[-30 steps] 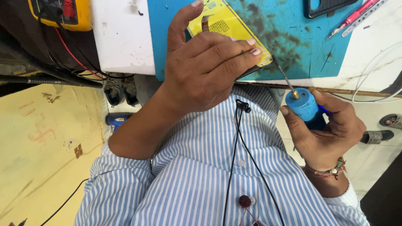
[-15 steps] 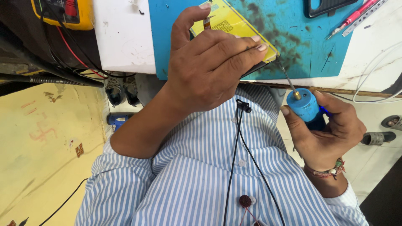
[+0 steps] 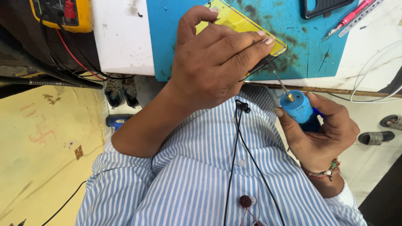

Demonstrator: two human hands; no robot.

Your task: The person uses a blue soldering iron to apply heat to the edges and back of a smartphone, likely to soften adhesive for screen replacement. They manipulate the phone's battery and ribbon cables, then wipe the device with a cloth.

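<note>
My left hand (image 3: 215, 58) lies over a flat phone-like device with a yellow back (image 3: 247, 23), gripping it at the near edge of the blue work mat (image 3: 301, 46). My right hand (image 3: 320, 129) holds a blue screwdriver (image 3: 298, 106) with its thin metal bit pointing up at the device's lower right edge. Both hands are over my striped shirt at the table's edge.
A yellow multimeter (image 3: 63, 12) with red and black leads sits at the top left. A dark phone case (image 3: 324, 6), a pink-handled tool (image 3: 354, 14) and white cables (image 3: 372, 79) lie at the top right. A black earphone cord (image 3: 238, 138) hangs down my shirt. Sandals (image 3: 377, 136) rest on the floor.
My left hand and the yellow device shifted slightly to the right. The screwdriver tip stays at the device's edge.
</note>
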